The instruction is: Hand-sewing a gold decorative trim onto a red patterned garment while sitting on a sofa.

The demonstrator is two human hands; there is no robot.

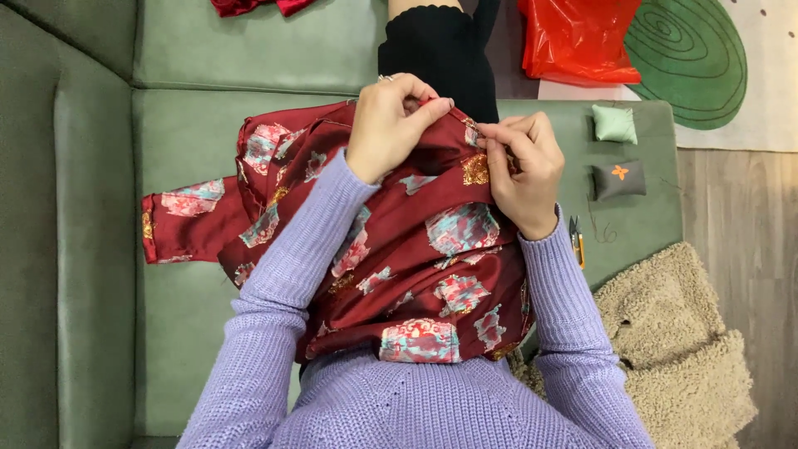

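Note:
A dark red satin garment (416, 249) with pink, teal and gold patches lies across my lap and spreads left over the green sofa. My left hand (391, 125) pinches its upper edge between thumb and fingers. My right hand (522, 170) grips the same edge just to the right, fingers curled into the cloth near a gold patch (475, 169). Both arms wear lilac knitted sleeves. Whether a needle is held is too small to tell.
A green sofa seat (191, 150) holds two small cushions, one mint (615, 123) and one grey with an orange flower (619, 179). Small snips (576, 239) lie by my right forearm. A beige fleece (673, 341) sits lower right, a red plastic bag (578, 37) at top.

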